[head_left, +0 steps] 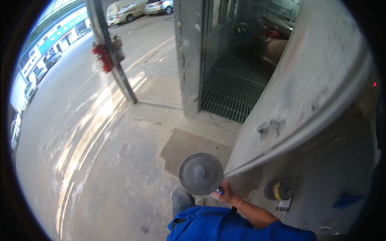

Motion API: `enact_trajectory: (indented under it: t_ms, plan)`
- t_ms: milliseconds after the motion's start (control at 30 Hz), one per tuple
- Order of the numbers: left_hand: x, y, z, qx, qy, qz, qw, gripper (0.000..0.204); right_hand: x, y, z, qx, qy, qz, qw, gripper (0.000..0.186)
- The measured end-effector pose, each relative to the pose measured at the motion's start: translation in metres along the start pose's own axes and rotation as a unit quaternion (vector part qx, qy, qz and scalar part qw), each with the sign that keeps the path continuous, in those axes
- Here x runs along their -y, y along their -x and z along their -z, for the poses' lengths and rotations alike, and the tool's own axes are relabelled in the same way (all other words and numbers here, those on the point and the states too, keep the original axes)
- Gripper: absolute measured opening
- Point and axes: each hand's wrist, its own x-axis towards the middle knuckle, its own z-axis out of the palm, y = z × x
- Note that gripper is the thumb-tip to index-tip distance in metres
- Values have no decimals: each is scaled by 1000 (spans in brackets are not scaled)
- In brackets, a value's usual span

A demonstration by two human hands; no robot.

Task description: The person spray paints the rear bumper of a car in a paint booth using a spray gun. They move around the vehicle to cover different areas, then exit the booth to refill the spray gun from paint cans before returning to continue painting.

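My right hand is closed around the handle of a spray gun, held in front of my body at about waist height. The gun's round grey cup is seen from above, with a small cap in the middle of its lid. A blue part shows beside my fingers; the lid hides most of the gun body. My left hand is out of view. Just beyond the gun, to the right, stands a scuffed white door with a handle.
Past the open door lies a booth with a grated floor and a car inside. Red fire extinguishers hang on a post at left. A round can stands low at right. A flat mat lies before the doorway. Vehicles are parked outside.
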Motion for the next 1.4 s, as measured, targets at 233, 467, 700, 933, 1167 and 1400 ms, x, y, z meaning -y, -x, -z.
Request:
enact_trajectory:
  t_ms: [233, 467, 700, 933, 1167, 1400]
  plan:
    - [-287, -148, 9, -46, -47, -34, 997, 28, -51, -186, 57, -170, -2, 11, 985, 17]
    - [-696, -257, -84, 5, -353, -369, 860, 36, -70, -331, 138, -358, -12, -39, 933, 9]
    - [-1062, -201, -413, 151, -427, -600, 660, 29, -147, -485, 268, -515, 79, -47, 852, 11]
    - [-1207, -96, -603, 210, -570, -517, 603, 29, -189, -599, 460, -575, 27, -96, 812, 30]
    - [-1373, 38, -640, 292, -467, -372, 748, 28, -121, -644, 591, -658, -87, -250, 705, 9]
    - [-1501, 14, -606, 134, -468, -450, 748, 28, -37, -717, 715, -719, -157, -195, 648, 22]
